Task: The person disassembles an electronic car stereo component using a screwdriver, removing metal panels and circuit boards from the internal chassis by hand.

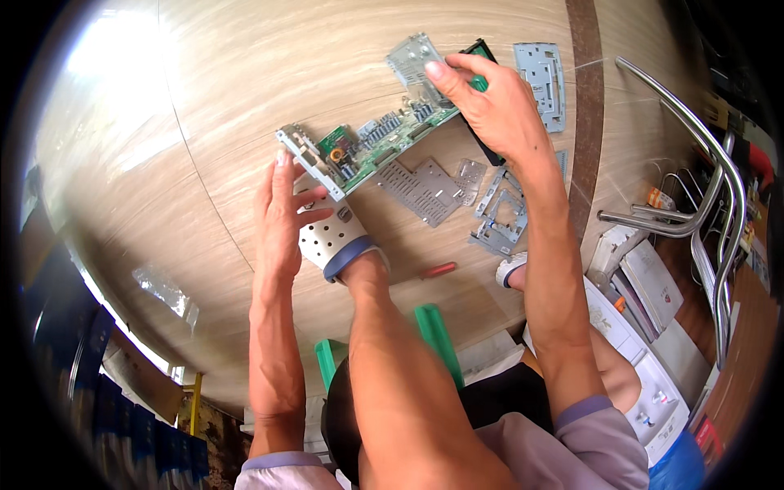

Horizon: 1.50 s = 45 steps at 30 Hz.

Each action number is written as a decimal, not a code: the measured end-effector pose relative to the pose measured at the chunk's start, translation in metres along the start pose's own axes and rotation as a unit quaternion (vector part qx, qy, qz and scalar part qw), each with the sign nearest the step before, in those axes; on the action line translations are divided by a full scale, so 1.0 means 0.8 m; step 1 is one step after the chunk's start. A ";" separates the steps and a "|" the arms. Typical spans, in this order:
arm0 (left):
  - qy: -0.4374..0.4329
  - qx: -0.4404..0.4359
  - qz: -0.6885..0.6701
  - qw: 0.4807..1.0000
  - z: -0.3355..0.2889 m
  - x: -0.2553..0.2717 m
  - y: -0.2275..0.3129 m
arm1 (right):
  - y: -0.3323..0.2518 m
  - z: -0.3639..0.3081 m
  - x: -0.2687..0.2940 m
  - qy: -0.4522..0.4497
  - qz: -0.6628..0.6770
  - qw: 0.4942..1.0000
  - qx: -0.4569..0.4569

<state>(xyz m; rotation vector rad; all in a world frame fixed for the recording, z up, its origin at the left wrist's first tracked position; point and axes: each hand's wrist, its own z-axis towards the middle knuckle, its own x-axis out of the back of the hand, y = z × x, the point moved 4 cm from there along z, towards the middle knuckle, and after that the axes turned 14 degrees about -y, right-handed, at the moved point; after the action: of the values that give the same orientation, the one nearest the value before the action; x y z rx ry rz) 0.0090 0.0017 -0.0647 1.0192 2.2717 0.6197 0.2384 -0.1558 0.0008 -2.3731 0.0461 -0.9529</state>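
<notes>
- writing: a white folder point(657, 286) off to my right bears a small red mark; it is too small for me to make out, and i can read no label on the parts before me.
- count: i see one circuit board point(388, 145), one black frame point(487, 149), one pale blue-grey panel point(543, 90), one large slotted grey plate point(425, 193), one small perforated plate point(469, 180), one red stick point(439, 270) and two white clogs point(321, 242).
- the look of it: my board is long, narrow and green, slanting up to the right, crowded with dark blue cylinders and an orange-yellow ring coil point(336, 154); a grey metal end plate point(314, 170) stands at its left end, and a thin, blurred metal sheet point(411, 61) at its right.
- where it is: between my two grips, above the tiled floor point(220, 73), its left end over one clog.
- my left grip point(279, 214) has its fingers spread at the end plate; i cannot tell whether they clamp it.
- my right grip point(500, 106) is closed on the board's far end, thumb against the sheet.
</notes>
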 end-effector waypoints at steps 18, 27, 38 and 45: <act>-0.099 0.046 -0.195 0.975 0.006 -0.018 -0.001 | 0.014 -0.017 -0.033 0.071 -0.038 0.996 0.038; -0.088 -0.082 -0.129 0.984 0.015 -0.015 0.011 | 0.061 -0.036 -0.082 0.192 0.032 0.975 0.112; -0.089 -0.139 -0.055 0.985 0.031 -0.017 -0.006 | 0.075 -0.033 -0.092 0.184 0.038 0.982 0.022; -0.097 -0.114 -0.057 0.987 0.029 -0.030 -0.010 | 0.084 -0.028 -0.097 0.220 0.050 0.974 0.013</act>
<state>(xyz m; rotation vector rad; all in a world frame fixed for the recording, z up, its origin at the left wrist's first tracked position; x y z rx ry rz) 0.0333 -0.0181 -0.0791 0.7966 2.0213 0.6826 0.1781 -0.2051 -0.0698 -2.0710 0.3170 -1.3993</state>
